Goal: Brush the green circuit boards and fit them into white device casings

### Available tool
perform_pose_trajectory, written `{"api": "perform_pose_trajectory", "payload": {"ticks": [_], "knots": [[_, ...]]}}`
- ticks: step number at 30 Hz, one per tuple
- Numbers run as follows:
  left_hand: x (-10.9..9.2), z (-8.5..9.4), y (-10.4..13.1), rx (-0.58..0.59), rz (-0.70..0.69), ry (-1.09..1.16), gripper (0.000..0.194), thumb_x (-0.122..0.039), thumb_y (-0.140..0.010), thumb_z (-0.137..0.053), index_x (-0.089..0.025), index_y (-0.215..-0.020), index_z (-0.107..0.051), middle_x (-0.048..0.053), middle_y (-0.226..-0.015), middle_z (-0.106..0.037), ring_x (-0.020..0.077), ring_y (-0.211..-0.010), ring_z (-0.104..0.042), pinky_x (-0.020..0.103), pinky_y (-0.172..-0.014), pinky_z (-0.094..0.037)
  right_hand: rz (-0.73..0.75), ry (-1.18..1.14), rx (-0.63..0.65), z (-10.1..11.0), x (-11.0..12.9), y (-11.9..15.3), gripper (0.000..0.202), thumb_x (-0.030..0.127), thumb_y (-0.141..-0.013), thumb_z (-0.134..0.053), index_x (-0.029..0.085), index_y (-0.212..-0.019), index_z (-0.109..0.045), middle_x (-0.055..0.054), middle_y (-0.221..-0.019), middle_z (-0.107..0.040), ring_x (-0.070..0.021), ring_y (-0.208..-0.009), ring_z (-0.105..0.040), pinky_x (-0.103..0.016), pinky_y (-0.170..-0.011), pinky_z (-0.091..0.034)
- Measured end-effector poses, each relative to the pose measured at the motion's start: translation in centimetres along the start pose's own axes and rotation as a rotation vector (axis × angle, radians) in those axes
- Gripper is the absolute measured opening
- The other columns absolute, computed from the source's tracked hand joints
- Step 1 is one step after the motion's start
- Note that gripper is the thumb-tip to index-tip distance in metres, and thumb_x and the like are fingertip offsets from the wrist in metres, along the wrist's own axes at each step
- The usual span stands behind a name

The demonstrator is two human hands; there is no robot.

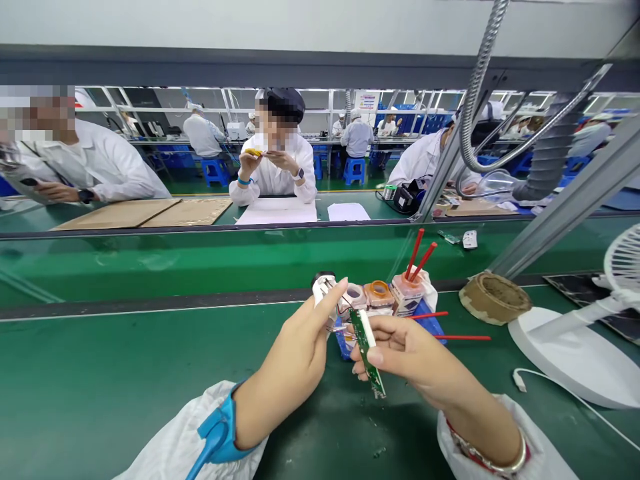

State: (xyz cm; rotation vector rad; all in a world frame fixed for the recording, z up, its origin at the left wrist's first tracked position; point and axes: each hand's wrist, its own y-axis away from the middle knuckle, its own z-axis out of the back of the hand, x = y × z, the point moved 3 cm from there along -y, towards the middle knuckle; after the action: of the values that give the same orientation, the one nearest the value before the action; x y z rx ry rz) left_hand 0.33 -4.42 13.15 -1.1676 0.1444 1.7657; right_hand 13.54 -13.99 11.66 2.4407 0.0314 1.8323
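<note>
My left hand (295,347) is closed on a small white plastic housing (320,291) with a black end; the fingers hide most of it. My right hand (405,350) pinches a narrow green circuit board (361,335) with a white strip along one side. The board is tilted, its lower end pointing down toward me. Thin wires (342,305) run between the housing and the board. A blue wrist strap (223,427) with a cord is around my left wrist. Just beyond my hands, small jars (379,295) stand in a blue tray (431,321).
Red sticks (420,260) stand in a bottle (406,293), and others stick out rightward. A brown tape roll (495,298), a white fan (575,353) and a white cable (560,392) lie at right. Across the green conveyor (200,257), co-workers sit at a bench. A metal hose (473,100) hangs overhead.
</note>
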Motion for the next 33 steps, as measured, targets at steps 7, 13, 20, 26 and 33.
{"api": "perform_pose_trajectory", "payload": {"ticks": [7,13,20,26,33], "knots": [[0.0,-0.4,-0.3,-0.002,0.013,-0.130,0.048,-0.004,-0.085,-0.030,-0.025,-0.124,-0.046,0.007,-0.118,-0.054,0.0178,-0.102,-0.053,0.028,-0.085,-0.043,0.074,0.167,-0.112,-0.4,0.2,-0.2,0.027,0.029,-0.074,-0.072,0.015,-0.095,-0.063,-0.004,-0.082,-0.061,-0.0181,-0.076,-0.060,-0.028,-0.069,-0.051],[0.3,-1.2,0.0,0.008,0.022,-0.258,0.046,-0.007,-0.085,-0.030,-0.023,-0.126,-0.043,0.011,-0.114,-0.052,0.0203,-0.089,-0.057,0.032,-0.074,-0.047,0.060,0.084,-0.193,-0.7,0.6,-0.5,0.042,0.035,-0.070,-0.076,0.015,-0.105,-0.063,-0.004,-0.079,-0.062,-0.0147,-0.068,-0.060,-0.022,-0.058,-0.053],[1.0,-2.5,0.3,0.039,0.043,-0.225,0.046,-0.011,-0.085,-0.033,-0.019,-0.129,-0.043,0.016,-0.115,-0.052,0.0248,-0.095,-0.057,0.039,-0.080,-0.048,0.049,0.114,-0.281,-0.6,0.2,-0.9,0.038,0.038,-0.072,-0.074,0.013,-0.099,-0.064,-0.001,-0.067,-0.057,-0.0121,-0.061,-0.054,-0.021,-0.053,-0.054],[1.3,-2.3,-0.2,0.053,0.112,0.073,0.043,-0.012,-0.087,-0.032,-0.020,-0.127,-0.046,0.010,-0.120,-0.057,0.0213,-0.107,-0.054,0.037,-0.093,-0.041,0.015,0.155,-0.285,-0.1,0.1,-1.3,0.041,0.041,-0.074,-0.072,0.016,-0.104,-0.061,-0.001,-0.075,-0.059,-0.0166,-0.073,-0.059,-0.029,-0.066,-0.057],[0.5,-1.8,-0.8,0.183,0.246,0.279,0.047,-0.014,-0.086,-0.038,-0.024,-0.131,-0.040,0.004,-0.116,-0.060,0.0192,-0.106,-0.053,0.033,-0.092,-0.039,0.004,0.161,-0.269,0.6,0.3,-1.6,0.040,0.043,-0.076,-0.070,0.016,-0.105,-0.061,-0.003,-0.079,-0.061,-0.0196,-0.080,-0.061,-0.032,-0.067,-0.058]]}}
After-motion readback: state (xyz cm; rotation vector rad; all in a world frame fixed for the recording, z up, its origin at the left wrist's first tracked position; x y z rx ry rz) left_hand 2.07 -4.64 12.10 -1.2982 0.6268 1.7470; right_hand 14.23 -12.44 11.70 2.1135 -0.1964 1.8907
